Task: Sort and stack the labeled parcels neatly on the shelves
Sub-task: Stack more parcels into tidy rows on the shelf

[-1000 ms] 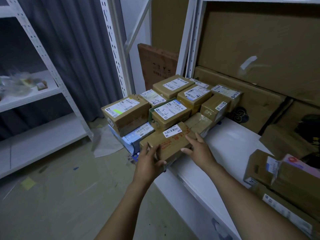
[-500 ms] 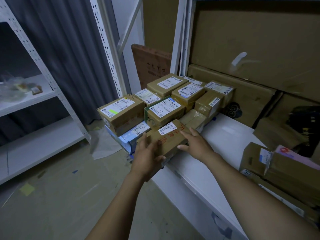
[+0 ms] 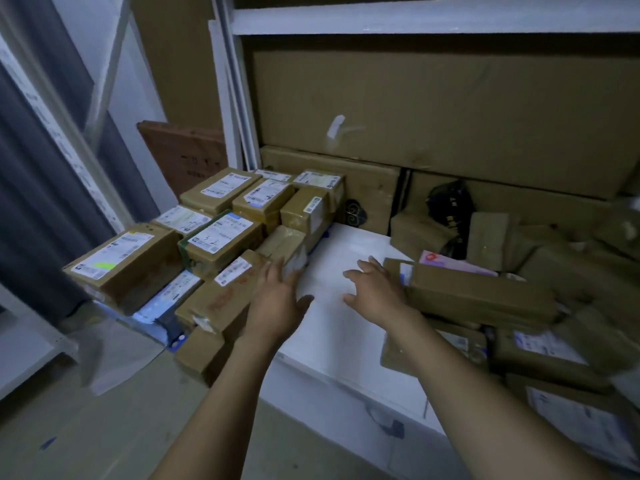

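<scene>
Several labeled brown parcels sit packed together at the left end of the white shelf (image 3: 332, 327). The front one, a long parcel with red print (image 3: 221, 299), lies at the shelf's front left corner. My left hand (image 3: 277, 299) is flat with straight fingers against that parcel's right side. My right hand (image 3: 374, 289) hovers over the bare shelf with spread fingers, its fingertips near a long brown parcel (image 3: 478, 292) in the loose pile on the right. Neither hand grips anything.
Large flat cardboard cartons (image 3: 433, 109) stand against the shelf's back. A jumbled pile of parcels (image 3: 554, 348) fills the shelf's right side. A white shelf upright (image 3: 235, 109) rises behind the stack. Another white rack (image 3: 20, 344) stands far left, with grey curtains behind it.
Both hands have let go of the red-printed parcel. My left hand moved to its right side; my right hand swung right toward the loose pile. The view turned right.
</scene>
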